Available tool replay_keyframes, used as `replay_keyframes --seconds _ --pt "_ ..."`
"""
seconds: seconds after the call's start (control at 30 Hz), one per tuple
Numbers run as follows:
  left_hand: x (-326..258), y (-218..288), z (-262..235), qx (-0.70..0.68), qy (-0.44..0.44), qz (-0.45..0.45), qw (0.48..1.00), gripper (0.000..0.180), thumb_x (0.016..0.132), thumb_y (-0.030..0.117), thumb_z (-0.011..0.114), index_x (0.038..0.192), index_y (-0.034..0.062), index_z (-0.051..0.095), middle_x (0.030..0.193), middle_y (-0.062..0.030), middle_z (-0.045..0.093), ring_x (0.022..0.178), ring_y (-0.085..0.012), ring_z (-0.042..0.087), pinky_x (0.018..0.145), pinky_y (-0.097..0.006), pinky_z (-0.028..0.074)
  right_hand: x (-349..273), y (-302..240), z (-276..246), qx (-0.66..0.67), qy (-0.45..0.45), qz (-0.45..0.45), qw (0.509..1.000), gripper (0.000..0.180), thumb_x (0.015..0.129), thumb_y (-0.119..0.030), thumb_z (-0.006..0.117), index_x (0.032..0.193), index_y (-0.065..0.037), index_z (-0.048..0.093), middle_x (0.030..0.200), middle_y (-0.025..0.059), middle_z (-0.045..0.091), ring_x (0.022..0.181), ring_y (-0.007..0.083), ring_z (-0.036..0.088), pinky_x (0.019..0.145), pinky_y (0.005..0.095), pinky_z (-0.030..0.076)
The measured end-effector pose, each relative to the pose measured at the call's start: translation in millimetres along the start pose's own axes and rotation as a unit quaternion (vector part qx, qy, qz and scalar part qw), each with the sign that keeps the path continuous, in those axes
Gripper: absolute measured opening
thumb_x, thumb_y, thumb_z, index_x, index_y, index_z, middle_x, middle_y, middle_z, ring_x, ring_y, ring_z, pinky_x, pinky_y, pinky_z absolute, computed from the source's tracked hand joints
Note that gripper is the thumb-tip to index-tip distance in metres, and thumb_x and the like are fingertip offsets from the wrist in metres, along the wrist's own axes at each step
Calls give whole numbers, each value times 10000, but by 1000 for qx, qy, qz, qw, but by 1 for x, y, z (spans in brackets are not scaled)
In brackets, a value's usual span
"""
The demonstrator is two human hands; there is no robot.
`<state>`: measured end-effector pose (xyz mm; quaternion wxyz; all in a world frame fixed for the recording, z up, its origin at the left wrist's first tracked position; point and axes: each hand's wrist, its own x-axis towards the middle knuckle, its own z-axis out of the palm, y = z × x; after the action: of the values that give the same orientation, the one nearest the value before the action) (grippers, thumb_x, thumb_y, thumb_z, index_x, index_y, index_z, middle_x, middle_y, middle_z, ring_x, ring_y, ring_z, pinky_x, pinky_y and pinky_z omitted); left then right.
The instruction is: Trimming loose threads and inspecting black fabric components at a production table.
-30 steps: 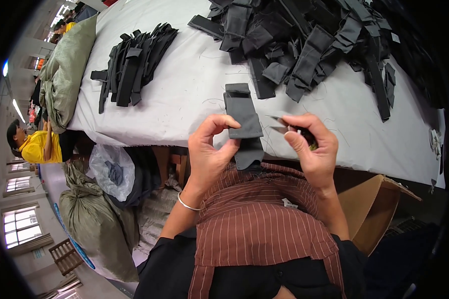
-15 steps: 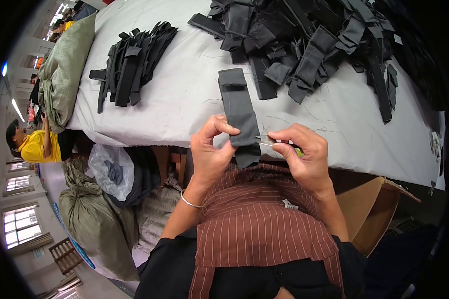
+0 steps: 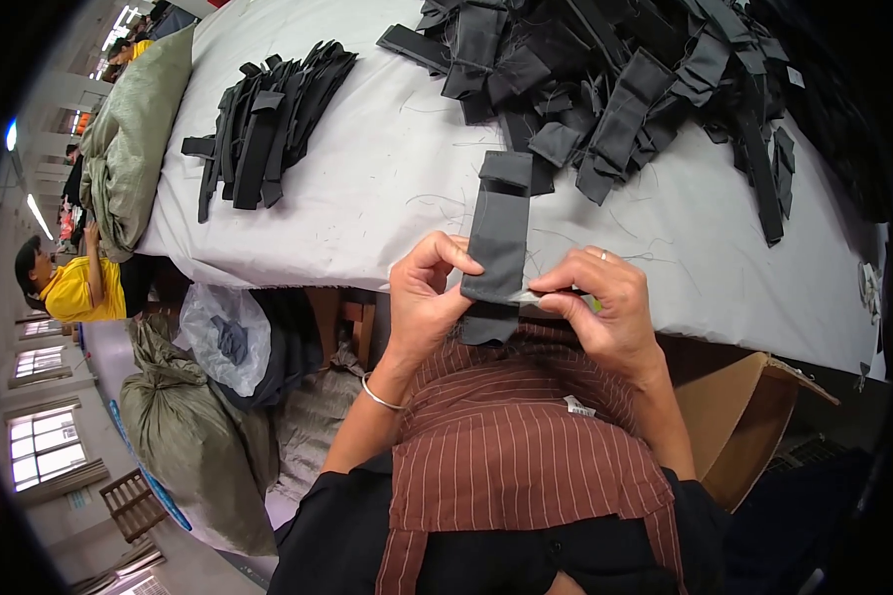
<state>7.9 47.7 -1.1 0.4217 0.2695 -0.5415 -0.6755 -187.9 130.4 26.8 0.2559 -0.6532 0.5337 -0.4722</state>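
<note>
My left hand [image 3: 429, 290] pinches a dark grey fabric strip [image 3: 499, 233] near its lower end, thumb and fingers on its left edge. The strip stands out over the table's near edge, with a folded band at its far end and a loose flap below my thumb. Closed around small metal thread snips [image 3: 530, 296], my right hand [image 3: 607, 299] is at the strip's right edge. Only the snips' tips show well; my fingers hide most of the rest. Whether a thread lies between the blades is too small to tell.
On the white-covered table [image 3: 387, 198] lie a neat bundle of dark strips [image 3: 263, 134] at left and a large loose heap [image 3: 605, 89] at far right. Loose threads are scattered between. Sacks [image 3: 193, 446] stand at left, a cardboard box [image 3: 729, 421] at lower right. Another person [image 3: 79, 288] works at far left.
The strip has swung to the right at its far end and its lower flap hangs a little lower. The snips' blades, plainly seen before, are now mostly hidden against the strip's edge.
</note>
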Motion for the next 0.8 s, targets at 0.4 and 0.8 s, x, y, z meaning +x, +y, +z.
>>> replay_keyframes --seconds 0.4,0.8 --pt "1 3 7 154 23 86 984 134 729 -96 653 797 7 600 886 -75 643 862 -132 604 804 -250 468 -1 -10 15 31 61 49 996 141 720 -70 735 839 -43 665 746 71 646 665 237 598 597 323 453" --pt "0 -5 10 148 31 69 986 141 717 -107 636 794 4 596 877 -58 617 845 -127 598 791 -238 467 -3 3 23 32 74 57 995 148 757 -80 731 882 -58 656 741 45 639 637 174 577 577 291 436"
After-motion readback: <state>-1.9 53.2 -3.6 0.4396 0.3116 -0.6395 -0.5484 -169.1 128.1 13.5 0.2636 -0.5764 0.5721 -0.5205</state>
